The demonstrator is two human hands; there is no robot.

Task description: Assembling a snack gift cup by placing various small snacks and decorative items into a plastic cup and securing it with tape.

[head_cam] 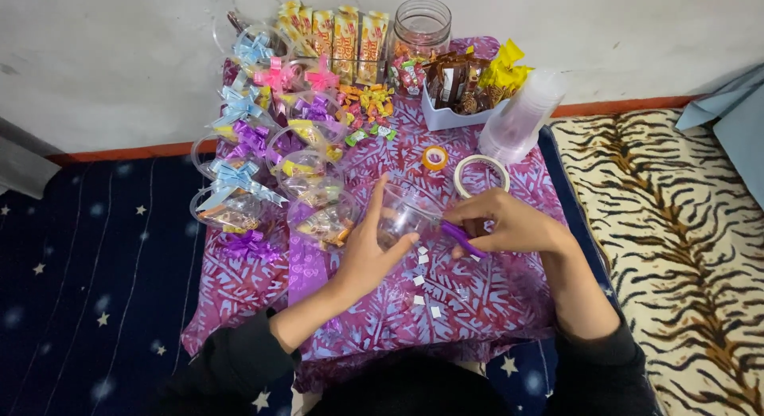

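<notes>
From the head camera, the left hand (368,257) cups a clear plastic cup (406,213) from its left side, thumb against the near wall and forefinger stretched up along the rim, so the cup lies tilted between both hands above the middle of the desk (477,297), which is covered with a purple patterned cloth. The right hand (513,223) is just right of the cup, fingers pressed together and pinching a purple ribbon strip (464,239) whose end meets the cup's side. Small white paper scraps (422,281) lie scattered on the cloth below the hands.

Just beyond the right hand lie a white tape roll (481,176) and a smaller orange tape roll (434,157), near each other. To the left stands a cluster of filled clear cups (306,173) topped with blue, pink and purple ribbon bows. At the far edge a row of yellow-and-red snack packets (338,42) leans on the wall, with a glass jar (422,25) to its right. Loose wrapped candies (368,106) in orange, green and pink lie in front of them. A white box (454,114) holds brown and yellow wrapped sweets, and a stack of clear cups (521,118) lies tilted beside it.
</notes>
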